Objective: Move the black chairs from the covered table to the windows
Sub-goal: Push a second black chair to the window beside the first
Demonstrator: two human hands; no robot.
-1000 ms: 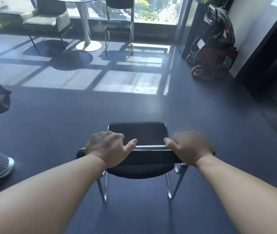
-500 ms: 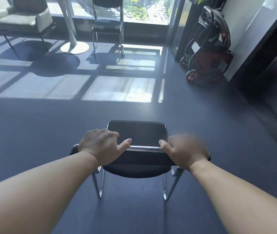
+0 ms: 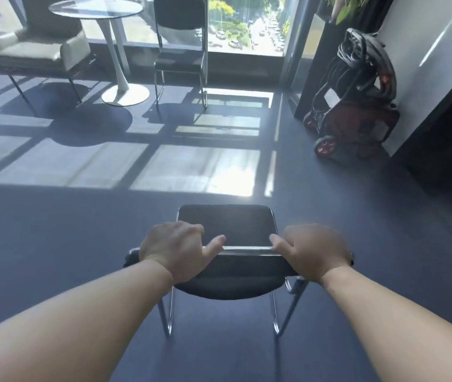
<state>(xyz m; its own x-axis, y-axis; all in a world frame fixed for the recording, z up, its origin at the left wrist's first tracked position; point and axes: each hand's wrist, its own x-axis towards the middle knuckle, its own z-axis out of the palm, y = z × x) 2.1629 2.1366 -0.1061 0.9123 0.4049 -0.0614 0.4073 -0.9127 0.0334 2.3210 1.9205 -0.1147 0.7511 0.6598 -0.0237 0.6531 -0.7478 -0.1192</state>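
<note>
Two hands on black chair [image 3: 227,226] backrest (left hand [image 3: 176,248], right hand [image 3: 313,250]), fingers [image 3: 191,229] curled round its top.

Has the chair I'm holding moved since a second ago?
Yes. The chair has moved forward toward the windows: the gap between its front edge and the sunlit floor patch has shrunk.

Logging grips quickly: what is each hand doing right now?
Left hand: grips the black chair backrest.
Right hand: grips the same backrest.
</note>
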